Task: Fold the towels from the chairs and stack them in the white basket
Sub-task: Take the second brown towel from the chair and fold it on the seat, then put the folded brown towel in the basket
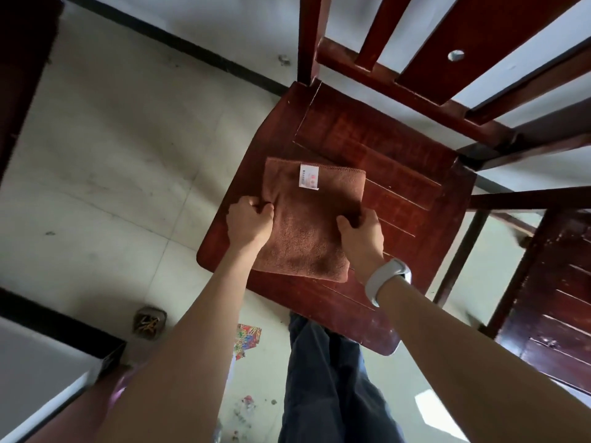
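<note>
— So, what's biggest in front of you?

— A tiled floor (105, 174), pale and scuffed, and on it a dark red wooden chair (399, 174). Its slatted back rises toward twelve and one o'clock, and the seat fills the middle of my view.

— And the towel?

— A brown towel (307, 225) lies flat on the seat, folded into a rough square, nearer the seat's nine o'clock edge. The seat's bare wood shows beyond it toward three o'clock.

— What are your hands doing?

— My left hand (248, 220) is at the towel's nine o'clock edge, fingers curled in, pinching the cloth there. My right hand (363, 233) is at the three o'clock edge, thumb on top, the fingers tucked round the edge and gripping it. A white wristband (385, 278) sits on that wrist.

— Anything else nearby?

— A second dark chair (556, 302) at four o'clock. My dark trouser legs (323, 378) at six o'clock. A bright scrap of coloured paper (248, 338) on the floor at seven o'clock, beside a small round thing (149, 322) I cannot make out.

— Smallest thing?

— A white label (309, 177) on the towel, by its twelve o'clock hem.
</note>
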A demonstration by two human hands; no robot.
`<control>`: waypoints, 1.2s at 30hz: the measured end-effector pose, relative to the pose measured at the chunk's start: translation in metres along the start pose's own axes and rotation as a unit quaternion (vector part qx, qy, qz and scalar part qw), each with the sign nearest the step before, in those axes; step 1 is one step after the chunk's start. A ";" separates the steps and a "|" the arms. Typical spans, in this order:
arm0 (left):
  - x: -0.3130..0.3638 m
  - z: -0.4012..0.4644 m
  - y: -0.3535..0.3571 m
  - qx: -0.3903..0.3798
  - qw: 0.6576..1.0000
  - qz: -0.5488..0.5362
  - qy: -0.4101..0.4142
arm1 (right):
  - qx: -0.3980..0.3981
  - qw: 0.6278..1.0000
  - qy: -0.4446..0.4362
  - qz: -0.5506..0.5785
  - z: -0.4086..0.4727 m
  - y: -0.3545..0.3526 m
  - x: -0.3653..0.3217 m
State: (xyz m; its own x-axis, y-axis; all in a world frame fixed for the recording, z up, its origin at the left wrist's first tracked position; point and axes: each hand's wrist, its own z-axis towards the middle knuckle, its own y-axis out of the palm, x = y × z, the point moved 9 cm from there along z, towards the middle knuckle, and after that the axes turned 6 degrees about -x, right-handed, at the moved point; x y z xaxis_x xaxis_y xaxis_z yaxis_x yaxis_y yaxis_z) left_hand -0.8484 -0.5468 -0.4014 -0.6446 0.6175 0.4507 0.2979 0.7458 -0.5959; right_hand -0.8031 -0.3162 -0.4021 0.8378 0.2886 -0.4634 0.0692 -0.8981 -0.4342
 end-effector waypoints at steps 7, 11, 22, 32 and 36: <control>0.019 -0.032 -0.004 -0.002 0.996 -0.080 0.047 | 0.005 0.995 -0.032 0.093 -0.026 -0.016 0.000; 0.052 -0.084 -0.016 0.027 0.989 -0.081 0.119 | 0.026 0.990 -0.049 0.134 -0.059 -0.053 0.008; 0.182 -0.323 0.080 -0.071 0.945 0.026 0.318 | 0.187 0.955 -0.032 0.226 -0.235 -0.271 0.138; 0.232 -0.658 0.306 -0.246 0.833 0.130 0.479 | 0.364 0.845 0.011 0.392 -0.450 -0.458 0.431; 0.216 -0.794 0.406 -0.332 0.764 0.172 0.526 | 0.452 0.771 0.056 0.445 -0.538 -0.499 0.554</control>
State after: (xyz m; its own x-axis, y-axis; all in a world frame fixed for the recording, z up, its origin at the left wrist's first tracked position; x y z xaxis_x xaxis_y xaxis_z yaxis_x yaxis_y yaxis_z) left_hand -0.3079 0.0879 -0.0184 0.3700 0.4047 0.8363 0.8388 0.2414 -0.4879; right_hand -0.0821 0.1131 -0.0263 0.3801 -0.3836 -0.8417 -0.9237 -0.1104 -0.3668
